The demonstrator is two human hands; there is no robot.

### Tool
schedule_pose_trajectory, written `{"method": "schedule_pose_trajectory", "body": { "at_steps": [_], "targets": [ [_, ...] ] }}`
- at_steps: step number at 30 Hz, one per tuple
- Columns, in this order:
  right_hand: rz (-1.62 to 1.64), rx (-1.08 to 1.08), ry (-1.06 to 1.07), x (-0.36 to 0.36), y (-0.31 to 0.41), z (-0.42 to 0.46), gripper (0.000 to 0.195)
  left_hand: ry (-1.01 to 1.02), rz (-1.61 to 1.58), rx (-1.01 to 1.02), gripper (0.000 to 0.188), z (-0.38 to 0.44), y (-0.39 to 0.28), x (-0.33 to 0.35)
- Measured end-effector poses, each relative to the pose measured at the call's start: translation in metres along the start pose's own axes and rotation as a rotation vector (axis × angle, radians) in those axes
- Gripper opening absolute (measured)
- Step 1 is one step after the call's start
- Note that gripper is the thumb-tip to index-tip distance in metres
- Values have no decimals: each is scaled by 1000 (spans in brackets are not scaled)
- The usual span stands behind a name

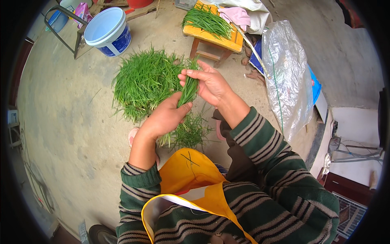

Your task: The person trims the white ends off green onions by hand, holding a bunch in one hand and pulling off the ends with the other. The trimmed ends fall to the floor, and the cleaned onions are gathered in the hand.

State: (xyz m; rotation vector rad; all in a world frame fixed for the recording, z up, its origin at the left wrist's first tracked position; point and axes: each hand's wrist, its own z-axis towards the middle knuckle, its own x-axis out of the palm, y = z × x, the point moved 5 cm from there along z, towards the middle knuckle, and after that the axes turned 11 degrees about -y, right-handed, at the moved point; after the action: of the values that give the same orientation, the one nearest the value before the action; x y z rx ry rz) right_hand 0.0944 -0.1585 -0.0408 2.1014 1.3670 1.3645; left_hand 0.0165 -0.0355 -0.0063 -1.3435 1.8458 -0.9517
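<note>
My left hand (166, 116) is closed around the lower part of a bunch of green leafy stalks (189, 87), which looks like garlic chives. My right hand (210, 80) is at the upper part of the same bunch, its thumb and fingers around the leaves. Behind my hands a large heap of the same greens (146, 80) lies on the concrete floor. A smaller loose pile (190, 131) is on the floor just below my hands, near my feet. More greens lie in a neat layer (208, 23) on a yellow wooden stool (195, 30).
A white and blue plastic bucket (114, 39) stands behind the heap at the left. A pink cloth (236, 16) and a thin pole (251, 45) rest at the stool's right. A clear plastic sheet (288, 76) stands farther right. My yellow apron (189, 167) spreads over my lap.
</note>
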Motion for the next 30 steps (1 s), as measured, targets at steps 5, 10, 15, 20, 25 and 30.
{"method": "schedule_pose_trajectory", "body": {
  "at_steps": [5,10,15,20,25,30],
  "targets": [
    [132,121,-1,0,-5,1,62,-23,49,7,26,4,5,0],
    [191,205,44,4,-7,-3,38,-74,103,85,27,7,7,-2],
    [139,197,71,7,-5,-5,40,-87,137,84,27,7,8,-3],
    [47,176,31,4,-4,-4,39,-86,149,76,27,7,8,-3],
    [18,127,45,2,-2,-3,33,-77,140,81,26,6,9,-2],
    [8,63,17,-2,1,-2,29,-68,181,107,25,9,15,-1]
  ]
}}
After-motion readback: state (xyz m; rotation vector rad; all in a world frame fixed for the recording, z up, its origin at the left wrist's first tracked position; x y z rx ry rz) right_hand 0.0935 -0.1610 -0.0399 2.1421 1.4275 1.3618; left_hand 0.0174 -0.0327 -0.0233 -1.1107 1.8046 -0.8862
